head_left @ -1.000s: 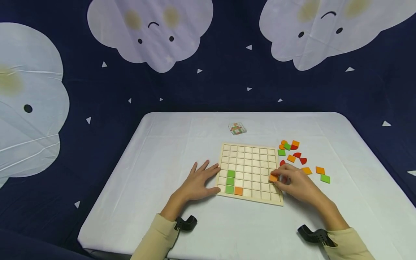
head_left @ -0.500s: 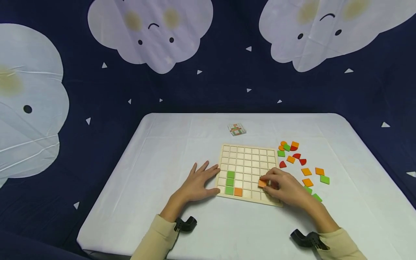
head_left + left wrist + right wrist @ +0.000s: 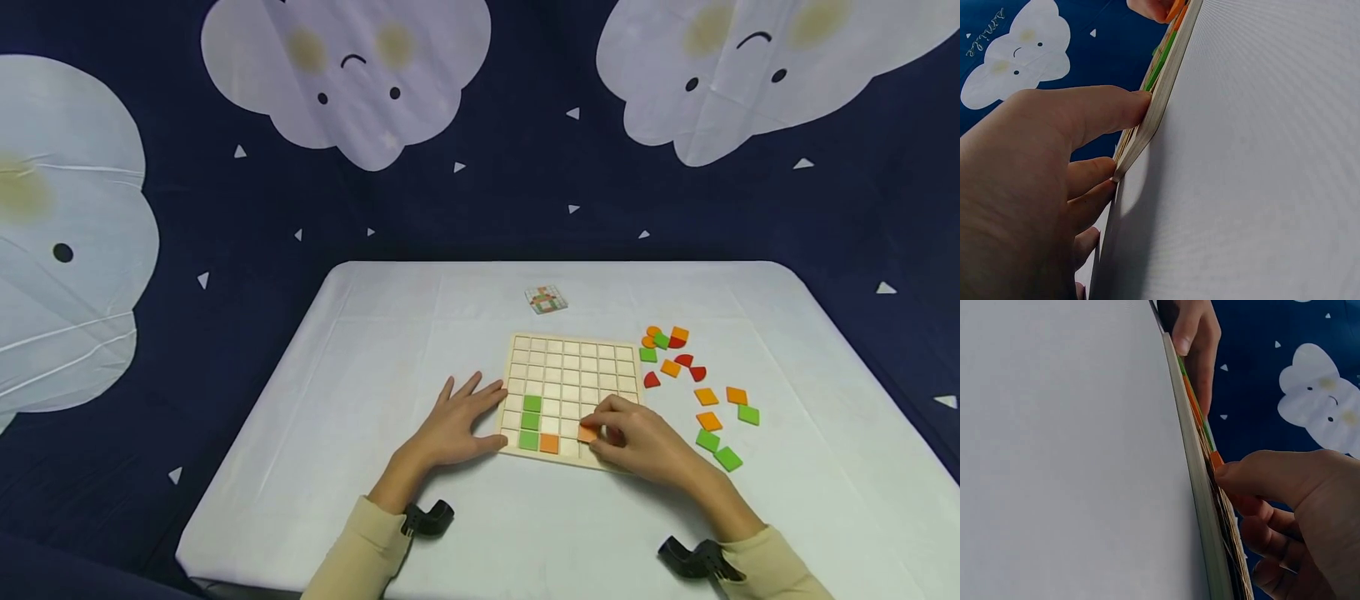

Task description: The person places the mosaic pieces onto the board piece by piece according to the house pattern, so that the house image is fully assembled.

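Observation:
A square wooden grid board (image 3: 572,365) lies on the table. Three green square tiles (image 3: 529,421) form a column near its left side, with an orange tile (image 3: 550,443) beside the lowest one. My left hand (image 3: 453,425) is spread, its thumb and fingertips touching the board's left edge; in the left wrist view the thumb (image 3: 1110,111) rests on the rim. With thumb and fingers my right hand (image 3: 637,437) pinches an orange square tile (image 3: 588,433) over the lower right part of the board. The right wrist view shows that held tile (image 3: 1216,459) at the thumb tip.
Loose orange, green and red pieces are scattered right of the board, including a green tile (image 3: 727,459) and a red quarter-circle (image 3: 652,380). A small pattern card (image 3: 546,299) lies behind the board. Dark cloud-printed cloth (image 3: 525,192) hangs beyond the white table (image 3: 405,333).
My right hand has carried the orange tile leftward and slightly nearer across the board, uncovering green and orange tiles on the right. My left hand has stayed in place.

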### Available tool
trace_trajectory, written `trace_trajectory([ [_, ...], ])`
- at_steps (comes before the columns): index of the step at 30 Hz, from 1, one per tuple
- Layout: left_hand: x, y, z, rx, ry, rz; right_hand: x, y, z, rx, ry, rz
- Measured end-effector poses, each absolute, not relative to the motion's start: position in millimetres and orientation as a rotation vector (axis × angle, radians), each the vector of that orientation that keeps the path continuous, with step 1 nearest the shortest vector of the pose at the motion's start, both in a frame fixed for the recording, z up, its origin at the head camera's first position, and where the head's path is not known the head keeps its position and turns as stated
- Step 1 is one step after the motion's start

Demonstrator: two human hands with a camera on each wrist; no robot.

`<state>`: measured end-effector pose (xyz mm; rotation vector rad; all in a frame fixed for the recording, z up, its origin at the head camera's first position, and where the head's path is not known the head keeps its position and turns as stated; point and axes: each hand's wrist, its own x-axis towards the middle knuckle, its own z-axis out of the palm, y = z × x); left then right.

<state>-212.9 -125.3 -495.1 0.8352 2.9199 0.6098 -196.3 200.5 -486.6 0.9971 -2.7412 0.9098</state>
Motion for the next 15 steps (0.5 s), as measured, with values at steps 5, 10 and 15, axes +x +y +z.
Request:
trace_trajectory([
  [5,-212.4,-125.8,-495.4,0.855,2.917,0.617,-193.8,197.3,-486.7,1.019,-2.736,0.945],
  [10,-213.0,-125.9,-496.7,0.843,2.911,0.598,-192.6,194.8,-488.2,1.041,-2.751,0.948],
  [15,-214.1,-125.7,-496.6,0.831,2.918,0.587,-192.2,191.3,-488.3,1.062,-2.737,0.943],
])
